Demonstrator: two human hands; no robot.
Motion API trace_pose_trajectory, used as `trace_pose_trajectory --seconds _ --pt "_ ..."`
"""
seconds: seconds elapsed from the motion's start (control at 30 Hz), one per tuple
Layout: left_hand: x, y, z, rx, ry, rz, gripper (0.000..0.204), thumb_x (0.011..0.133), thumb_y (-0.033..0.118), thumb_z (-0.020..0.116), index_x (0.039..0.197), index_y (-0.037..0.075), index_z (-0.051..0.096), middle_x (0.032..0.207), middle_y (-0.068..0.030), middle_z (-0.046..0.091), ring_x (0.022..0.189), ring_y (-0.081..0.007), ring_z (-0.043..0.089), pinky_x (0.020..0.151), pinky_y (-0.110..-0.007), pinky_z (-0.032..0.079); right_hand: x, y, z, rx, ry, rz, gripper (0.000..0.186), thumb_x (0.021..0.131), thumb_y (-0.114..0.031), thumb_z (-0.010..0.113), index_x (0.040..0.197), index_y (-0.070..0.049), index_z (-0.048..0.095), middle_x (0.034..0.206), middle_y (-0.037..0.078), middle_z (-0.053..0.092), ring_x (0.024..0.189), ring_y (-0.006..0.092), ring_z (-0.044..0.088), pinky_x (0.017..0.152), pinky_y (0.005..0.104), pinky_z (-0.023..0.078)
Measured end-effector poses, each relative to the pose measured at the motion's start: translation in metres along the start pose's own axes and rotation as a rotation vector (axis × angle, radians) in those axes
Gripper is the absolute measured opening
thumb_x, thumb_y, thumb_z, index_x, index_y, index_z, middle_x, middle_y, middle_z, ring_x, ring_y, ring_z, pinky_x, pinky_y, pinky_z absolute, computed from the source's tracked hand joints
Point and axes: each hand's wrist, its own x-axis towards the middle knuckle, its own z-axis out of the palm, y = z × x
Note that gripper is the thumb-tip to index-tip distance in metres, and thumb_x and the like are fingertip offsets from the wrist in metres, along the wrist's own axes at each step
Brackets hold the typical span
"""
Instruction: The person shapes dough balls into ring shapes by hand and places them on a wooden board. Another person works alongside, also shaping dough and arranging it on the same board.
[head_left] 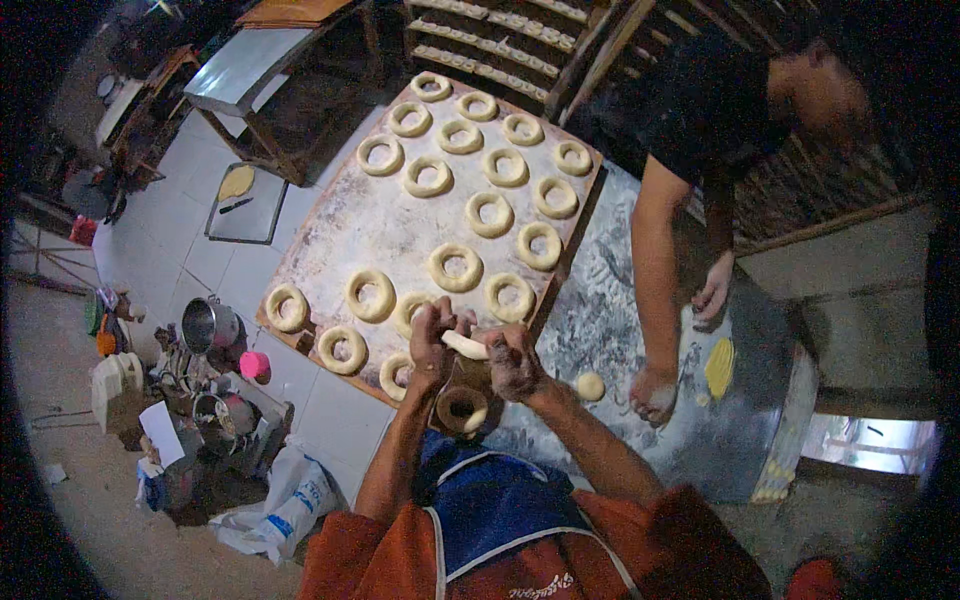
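In front of my apron, a short pale strip of dough (464, 346) stretches between my two hands. My left hand (434, 343) is closed round its left end, and my right hand (514, 366) grips the other end. Just below them is a brown, round, hollow-looking object (452, 404) with a bit of pale dough at its rim; its kind is unclear. Beyond my hands lies a floured wooden board (320, 240) bearing several dough rings, among them one ring (455, 267) just past my fingers and another ring (509, 297) to the right. My left hand partly covers one ring.
At the right, a co-worker's hands (655, 396) rest over a floured metal table (600, 340), near a dough ball (591, 387) and a flattened yellow piece (720, 368). Left on the floor stand a metal pot (209, 326), a pink cup (255, 365) and a plastic bag (285, 510).
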Motion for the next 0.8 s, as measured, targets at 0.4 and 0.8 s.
trace_pose_trajectory --seconds 0.4,0.8 --pt "0.136 0.096 -0.035 1.207 0.172 0.267 0.032 0.093 0.032 0.047 0.088 0.001 0.045 0.073 -0.0151 0.051 0.064 -0.0308 0.054 0.057 -0.043 0.045 0.138 -0.008 0.008 -0.014 0.015 0.257 0.048 0.076 -0.019 0.072 0.114 0.003 0.053 0.097 0.018 0.062 0.092 0.0317 0.06 0.085 0.0411 0.047" --pt "0.137 0.088 -0.033 1.472 0.11 0.653 0.017 0.078 0.01 0.068 0.089 0.003 0.057 0.092 -0.0127 0.052 0.086 -0.0229 0.052 0.073 -0.034 0.046 -0.092 0.043 -0.064 0.024 0.156 0.747 0.056 0.082 -0.018 0.071 0.129 0.0 0.047 0.091 0.011 0.062 0.08 0.0208 0.064 0.071 0.0326 0.051"
